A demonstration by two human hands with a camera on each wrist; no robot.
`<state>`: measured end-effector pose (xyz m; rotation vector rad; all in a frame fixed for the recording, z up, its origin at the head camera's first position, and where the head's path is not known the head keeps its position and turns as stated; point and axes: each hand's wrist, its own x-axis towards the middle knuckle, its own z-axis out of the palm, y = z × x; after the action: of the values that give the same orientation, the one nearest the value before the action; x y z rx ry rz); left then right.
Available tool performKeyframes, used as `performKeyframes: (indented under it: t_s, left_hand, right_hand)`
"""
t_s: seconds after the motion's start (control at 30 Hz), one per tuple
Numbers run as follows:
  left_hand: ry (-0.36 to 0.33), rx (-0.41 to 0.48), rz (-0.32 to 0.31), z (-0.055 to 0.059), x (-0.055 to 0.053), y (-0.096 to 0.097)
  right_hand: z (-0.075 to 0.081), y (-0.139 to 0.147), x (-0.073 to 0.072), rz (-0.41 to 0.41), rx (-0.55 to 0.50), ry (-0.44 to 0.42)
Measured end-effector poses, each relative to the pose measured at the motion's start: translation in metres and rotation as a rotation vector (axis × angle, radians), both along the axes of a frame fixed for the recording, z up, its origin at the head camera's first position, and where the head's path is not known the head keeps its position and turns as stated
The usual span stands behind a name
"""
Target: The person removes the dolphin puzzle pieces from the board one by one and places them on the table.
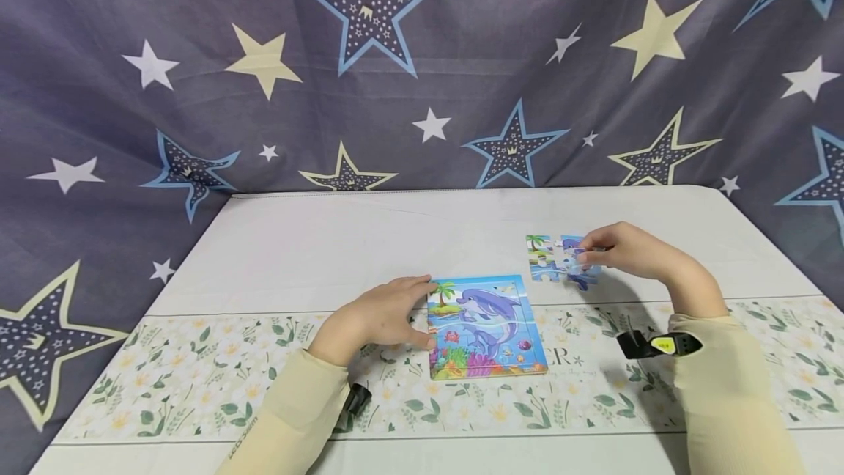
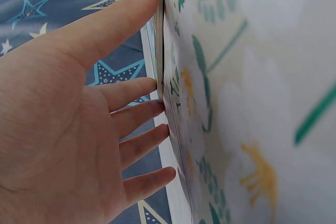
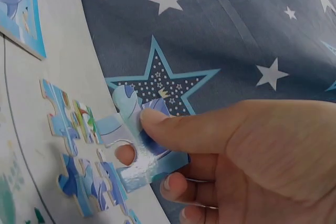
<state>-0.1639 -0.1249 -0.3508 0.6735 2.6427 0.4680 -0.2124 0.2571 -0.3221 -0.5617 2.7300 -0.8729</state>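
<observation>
Head view shows the puzzle board, printed with dolphins, a palm tree and coral, lying flat on the surface, mostly over its floral band. At the board's left edge rests the left hand, its fingers extended and spread; in the left wrist view the thumb and index fingertip touch the board's side. Beyond the board and to its right, the right hand pinches a puzzle piece between thumb and fingers, the piece tilted in the right wrist view. Loose pieces lie on the surface just beside that hand, past the board's far right corner, some with blue water and one with a palm tree. Black straps circle both wrists below cream sleeves, nearer the person than the board. Behind the board, past the surface, hangs a dark curtain patterned with stars.
</observation>
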Motion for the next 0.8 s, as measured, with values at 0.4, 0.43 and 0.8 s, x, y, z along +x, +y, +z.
performKeyframes:
  t_s: [0.4, 0.43, 0.8]
  left_hand:
    - [-0.003, 0.001, 0.003, 0.0, -0.001, 0.0]
    - [-0.002, 0.001, 0.003, 0.0, -0.001, 0.0]
    - [-0.004, 0.002, 0.001, 0.0, 0.0, 0.0]
  right_hand:
    - [-0.004, 0.013, -0.001, -0.05, 0.066, 0.072]
    - [-0.005, 0.015, -0.001, -0.057, 0.074, 0.073]
    - [-0.011, 0.024, -0.004, -0.13, 0.109, 0.068]
